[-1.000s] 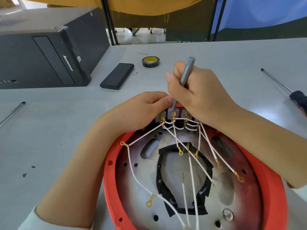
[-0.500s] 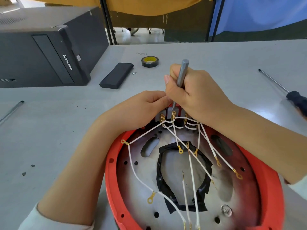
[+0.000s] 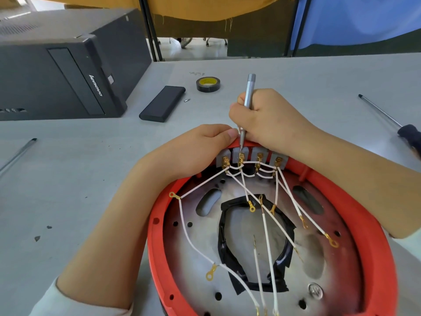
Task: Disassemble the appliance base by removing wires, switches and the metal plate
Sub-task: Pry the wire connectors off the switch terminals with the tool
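A red round appliance base (image 3: 159, 247) lies upside down in front of me, a metal plate (image 3: 186, 254) with black tape inside it. Several grey switches (image 3: 252, 158) sit in a row at its far rim, with white wires (image 3: 268, 247) and gold terminals fanning out over the plate. My right hand (image 3: 271, 119) grips a thin grey screwdriver (image 3: 248, 92), its tip down on the second switch from the left. My left hand (image 3: 196, 151) holds the base's far rim beside the leftmost switch, fingers curled over the edge.
A black computer case (image 3: 68, 65) stands at the back left. A black flat box (image 3: 163, 103), a small screw bit (image 3: 186, 100) and a tape roll (image 3: 208, 84) lie behind the base. A long screwdriver (image 3: 387, 117) lies at right, a thin rod (image 3: 18, 153) at left.
The grey screwdriver has tilted more upright and my right hand has shifted slightly back, uncovering the row of switches. My left hand stays on the rim.
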